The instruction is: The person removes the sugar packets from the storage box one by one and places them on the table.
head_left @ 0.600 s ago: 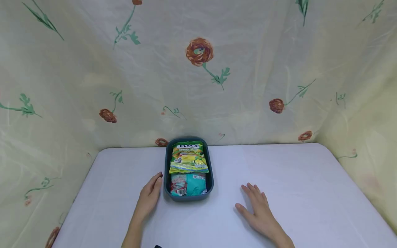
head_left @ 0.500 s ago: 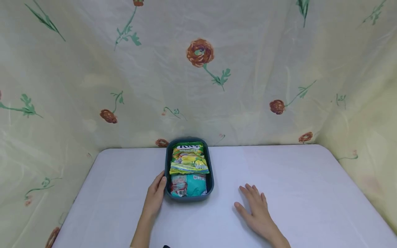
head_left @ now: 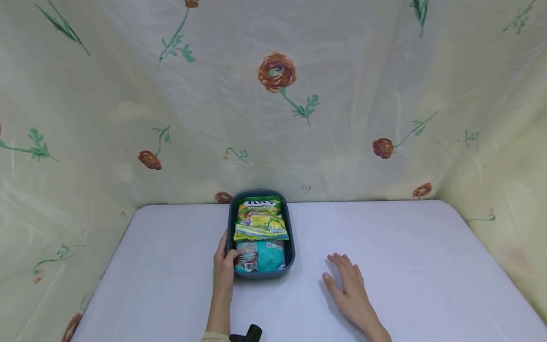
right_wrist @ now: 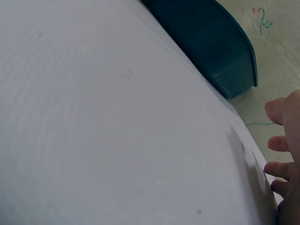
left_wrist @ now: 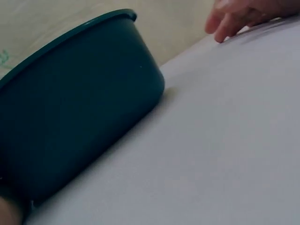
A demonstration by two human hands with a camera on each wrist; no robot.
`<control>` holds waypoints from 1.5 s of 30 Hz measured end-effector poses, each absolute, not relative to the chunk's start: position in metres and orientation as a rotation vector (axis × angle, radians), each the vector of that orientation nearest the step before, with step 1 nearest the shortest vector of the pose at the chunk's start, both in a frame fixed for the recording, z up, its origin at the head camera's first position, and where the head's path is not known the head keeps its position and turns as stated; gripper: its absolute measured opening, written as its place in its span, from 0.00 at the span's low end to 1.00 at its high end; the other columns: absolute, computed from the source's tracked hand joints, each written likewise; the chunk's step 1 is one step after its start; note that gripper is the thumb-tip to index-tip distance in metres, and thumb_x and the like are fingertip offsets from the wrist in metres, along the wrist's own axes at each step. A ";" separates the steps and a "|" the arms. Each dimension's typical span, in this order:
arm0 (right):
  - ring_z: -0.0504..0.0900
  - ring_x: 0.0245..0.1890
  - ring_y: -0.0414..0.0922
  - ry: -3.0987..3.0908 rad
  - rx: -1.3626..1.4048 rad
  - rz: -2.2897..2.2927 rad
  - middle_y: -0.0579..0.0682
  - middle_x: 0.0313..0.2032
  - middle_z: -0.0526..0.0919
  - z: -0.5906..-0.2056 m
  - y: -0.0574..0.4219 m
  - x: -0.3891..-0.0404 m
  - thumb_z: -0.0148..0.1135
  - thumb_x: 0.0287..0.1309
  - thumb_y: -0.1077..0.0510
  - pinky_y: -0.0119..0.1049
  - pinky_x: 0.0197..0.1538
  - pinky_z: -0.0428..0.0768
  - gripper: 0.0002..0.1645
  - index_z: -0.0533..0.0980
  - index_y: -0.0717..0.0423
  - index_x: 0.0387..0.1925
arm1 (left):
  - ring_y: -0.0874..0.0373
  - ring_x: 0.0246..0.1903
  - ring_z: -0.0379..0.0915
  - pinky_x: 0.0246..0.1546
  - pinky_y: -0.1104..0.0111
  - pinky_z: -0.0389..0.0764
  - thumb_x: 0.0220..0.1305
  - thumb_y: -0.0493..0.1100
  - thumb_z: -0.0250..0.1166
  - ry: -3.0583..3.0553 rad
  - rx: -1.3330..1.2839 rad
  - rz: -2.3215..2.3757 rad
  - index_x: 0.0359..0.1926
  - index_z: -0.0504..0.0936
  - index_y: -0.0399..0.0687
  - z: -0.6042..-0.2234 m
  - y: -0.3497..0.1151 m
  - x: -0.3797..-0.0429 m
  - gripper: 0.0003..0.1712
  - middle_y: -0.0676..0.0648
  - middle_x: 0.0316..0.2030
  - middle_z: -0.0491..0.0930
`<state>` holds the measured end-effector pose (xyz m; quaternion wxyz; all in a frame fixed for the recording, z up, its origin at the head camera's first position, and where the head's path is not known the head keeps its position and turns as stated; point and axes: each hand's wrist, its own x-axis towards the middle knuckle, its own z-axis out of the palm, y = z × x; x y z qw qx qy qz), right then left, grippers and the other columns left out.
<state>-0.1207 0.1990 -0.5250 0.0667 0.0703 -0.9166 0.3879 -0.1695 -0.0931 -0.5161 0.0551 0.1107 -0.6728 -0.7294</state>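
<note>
The left hand (head_left: 224, 267) grips the bin (head_left: 291, 244) by its near left side, thumb over the rim, fingers along the outer wall. The bin stands at the far edge of the table (head_left: 384, 247), a teal pack (head_left: 271, 255) in front of a green bag (head_left: 261, 223) inside. The right hand (head_left: 351, 292), fingers loosely extended, holds nothing, apart from the bin.

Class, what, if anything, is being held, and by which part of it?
The left hand grips the blue tub by its left side, toward the near end; the right hand holds nothing.
</note>
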 end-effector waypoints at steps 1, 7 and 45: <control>0.49 0.71 0.63 -2.766 0.199 1.189 0.63 0.67 0.61 -0.525 0.199 -0.122 0.51 0.65 0.46 0.65 0.68 0.42 0.32 0.62 0.56 0.65 | 0.54 0.72 0.48 0.69 0.49 0.53 0.59 0.37 0.48 -2.025 0.323 -2.225 0.70 0.60 0.60 -0.517 -0.094 -0.170 0.36 0.51 0.71 0.57; 0.54 0.71 0.59 -2.727 0.143 1.346 0.57 0.68 0.61 -0.524 0.196 -0.127 0.50 0.66 0.49 0.63 0.67 0.53 0.31 0.59 0.54 0.67 | 0.54 0.72 0.49 0.69 0.52 0.54 0.59 0.35 0.48 -1.992 0.283 -2.265 0.70 0.61 0.60 -0.523 -0.097 -0.171 0.37 0.50 0.71 0.57; 0.70 0.64 0.47 -2.253 0.288 2.352 0.58 0.67 0.63 -0.453 0.141 -0.192 0.46 0.69 0.51 0.30 0.58 0.73 0.29 0.56 0.51 0.68 | 0.56 0.69 0.56 0.67 0.59 0.60 0.60 0.34 0.51 -1.989 0.322 -2.262 0.68 0.64 0.58 -0.518 -0.108 -0.169 0.34 0.49 0.70 0.60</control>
